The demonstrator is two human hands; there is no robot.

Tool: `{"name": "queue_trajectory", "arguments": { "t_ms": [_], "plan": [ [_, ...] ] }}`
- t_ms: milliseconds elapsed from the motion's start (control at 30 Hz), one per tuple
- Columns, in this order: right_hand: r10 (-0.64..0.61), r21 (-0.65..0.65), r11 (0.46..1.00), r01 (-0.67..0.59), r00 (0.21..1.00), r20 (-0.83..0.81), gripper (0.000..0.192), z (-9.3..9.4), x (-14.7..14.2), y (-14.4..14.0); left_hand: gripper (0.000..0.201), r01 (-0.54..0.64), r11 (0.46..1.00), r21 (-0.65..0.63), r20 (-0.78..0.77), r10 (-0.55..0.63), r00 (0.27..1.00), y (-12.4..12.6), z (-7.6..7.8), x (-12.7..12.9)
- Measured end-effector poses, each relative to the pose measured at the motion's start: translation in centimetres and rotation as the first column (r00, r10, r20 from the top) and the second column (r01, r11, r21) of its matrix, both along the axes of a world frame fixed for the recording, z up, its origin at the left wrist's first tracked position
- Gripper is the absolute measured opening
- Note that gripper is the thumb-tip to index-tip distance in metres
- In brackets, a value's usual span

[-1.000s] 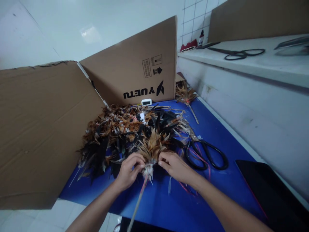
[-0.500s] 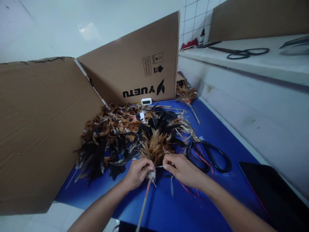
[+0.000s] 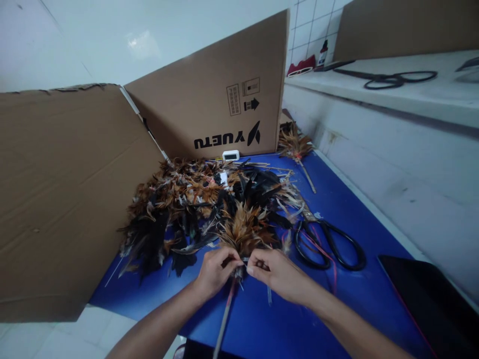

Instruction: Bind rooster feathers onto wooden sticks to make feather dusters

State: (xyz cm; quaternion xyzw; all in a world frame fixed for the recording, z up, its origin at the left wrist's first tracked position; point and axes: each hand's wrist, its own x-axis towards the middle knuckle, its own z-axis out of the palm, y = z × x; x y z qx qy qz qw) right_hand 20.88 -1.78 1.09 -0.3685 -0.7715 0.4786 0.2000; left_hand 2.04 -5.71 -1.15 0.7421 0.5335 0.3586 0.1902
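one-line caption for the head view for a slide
Both hands, left hand and right hand, pinch a feather bundle on a stick.

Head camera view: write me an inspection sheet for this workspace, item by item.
Surface: blue mat on a table, white wall to the right.
Job's things: feather bundle on a thin stick, pinched at its base.
Clutter: pile of brown and black feathers; black scissors; a second small bundle; dark panel.
Hands: left hand and right hand both grip the bundle's base.
Cables: nothing seen.
Surroundings: cardboard sheets; ledge with more scissors.
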Motion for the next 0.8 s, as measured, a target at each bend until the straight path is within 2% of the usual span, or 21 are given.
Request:
{"name": "queue_trajectory", "arguments": {
  "t_ms": [167,400,567,700,800],
  "plan": [
    [-0.048,-0.006,0.999,0.048,0.998,-0.037,0.013,-0.4,-0.5,-0.5,0.008,0.033,0.988,0.152,-0.141,-0.011,0.990,-0.3,-0.1,0.1],
    [-0.084,-0.057,0.995,0.079,0.991,-0.102,0.014,-1.2,-0.9,-0.7,0.015,0.184,0.931,0.315,-0.252,-0.105,0.962,-0.5,-1.0,-0.4],
    [-0.088,-0.030,0.996,0.085,0.991,-0.101,0.012,-1.3,-1.3,-1.1,0.016,0.222,0.925,0.310,-0.290,-0.130,0.948,-0.6,-1.0,-0.4],
    [-0.046,-0.037,0.998,0.042,0.990,-0.133,0.019,-0.7,-1.0,-0.8,0.016,0.146,0.938,0.313,-0.245,-0.069,0.967,-0.5,-0.9,-0.2],
    [-0.135,0.005,0.990,0.138,0.974,-0.183,0.017,-0.5,-0.7,-0.3,0.015,0.094,0.955,0.280,-0.181,-0.044,0.983,-0.4,-0.8,-0.1]
  ]
}}
